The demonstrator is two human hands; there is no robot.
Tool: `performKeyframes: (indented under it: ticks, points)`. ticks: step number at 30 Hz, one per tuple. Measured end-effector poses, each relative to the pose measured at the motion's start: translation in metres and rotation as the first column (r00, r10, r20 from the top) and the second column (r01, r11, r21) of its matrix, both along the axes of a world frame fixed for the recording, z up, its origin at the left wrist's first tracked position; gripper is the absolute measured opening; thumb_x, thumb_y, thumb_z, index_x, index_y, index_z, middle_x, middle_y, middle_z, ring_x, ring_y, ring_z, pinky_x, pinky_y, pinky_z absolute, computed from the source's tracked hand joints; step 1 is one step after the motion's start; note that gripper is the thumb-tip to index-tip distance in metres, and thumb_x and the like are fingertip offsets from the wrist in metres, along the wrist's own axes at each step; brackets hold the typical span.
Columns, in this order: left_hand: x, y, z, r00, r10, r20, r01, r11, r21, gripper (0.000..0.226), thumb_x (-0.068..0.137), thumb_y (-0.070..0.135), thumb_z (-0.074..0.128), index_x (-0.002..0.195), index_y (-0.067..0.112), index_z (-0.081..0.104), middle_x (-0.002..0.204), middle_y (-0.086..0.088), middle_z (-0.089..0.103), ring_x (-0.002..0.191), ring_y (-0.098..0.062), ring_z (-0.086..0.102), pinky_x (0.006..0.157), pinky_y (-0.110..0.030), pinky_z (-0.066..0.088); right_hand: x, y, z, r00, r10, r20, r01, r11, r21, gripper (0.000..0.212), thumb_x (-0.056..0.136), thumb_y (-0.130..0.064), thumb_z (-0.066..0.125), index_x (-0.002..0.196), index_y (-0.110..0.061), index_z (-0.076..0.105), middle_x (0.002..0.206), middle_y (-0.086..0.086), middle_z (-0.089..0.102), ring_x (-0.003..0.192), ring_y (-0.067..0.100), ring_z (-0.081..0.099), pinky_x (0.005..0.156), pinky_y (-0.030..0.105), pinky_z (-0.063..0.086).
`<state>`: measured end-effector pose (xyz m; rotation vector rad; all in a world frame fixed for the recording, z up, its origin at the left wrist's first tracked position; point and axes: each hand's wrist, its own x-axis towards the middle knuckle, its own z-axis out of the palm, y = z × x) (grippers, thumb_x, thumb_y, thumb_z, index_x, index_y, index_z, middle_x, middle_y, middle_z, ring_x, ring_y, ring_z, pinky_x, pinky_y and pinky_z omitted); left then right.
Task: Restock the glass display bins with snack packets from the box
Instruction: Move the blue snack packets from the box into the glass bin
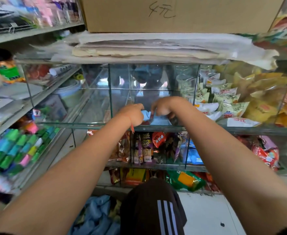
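Observation:
Both my hands reach over the front lip of the middle glass bin [153,78] on the upper tier. My left hand [135,113] and my right hand [164,107] have their fingers curled down onto light blue snack packets [147,115] lying on the bin floor. How many blue packets lie there I cannot tell. The rest of this bin looks bare behind them. More blue packets [192,153] stand in a bin on the tier below.
The bin to the right holds white and yellow snack packets [227,97]. Lower bins hold red, purple and green packets [146,148]. A cardboard box [181,14] sits on stacked papers above the bins. Shelves with colourful goods [15,150] run along the left. My knee [153,206] is below.

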<state>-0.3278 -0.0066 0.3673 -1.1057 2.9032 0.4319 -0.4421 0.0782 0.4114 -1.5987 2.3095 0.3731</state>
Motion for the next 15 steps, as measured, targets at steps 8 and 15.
performKeyframes:
  ticks: [8, 15]
  points:
    - [-0.006, -0.009, -0.003, 0.998, -0.049, 0.027, 0.051, 0.995, -0.087, 0.036, 0.090, 0.008, 0.049, 0.125, 0.013, 0.049, 0.120, -0.014, 0.057, 0.104, -0.032, 0.055, 0.083, -0.038, 0.047, -0.024, -0.030, -0.022, 0.973, -0.219, -0.080, 0.179, 0.923, -0.341, 0.039, 0.091, -0.008, 0.045, 0.128, -0.010, 0.056, 0.132, 0.012, 0.058, 0.118, 0.030, 0.056, 0.095, 0.033, 0.047]
    - [-0.012, -0.024, -0.010, 0.996, -0.080, -0.026, 0.077, 0.989, -0.125, 0.034, 0.095, 0.017, 0.046, 0.129, 0.014, 0.049, 0.122, -0.016, 0.058, 0.105, -0.034, 0.057, 0.083, -0.038, 0.047, -0.053, -0.075, -0.032, 0.897, -0.431, 0.101, 0.404, 0.704, -0.583, 0.041, 0.089, -0.027, 0.048, 0.127, -0.011, 0.054, 0.135, 0.021, 0.046, 0.123, 0.033, 0.048, 0.089, 0.029, 0.038]
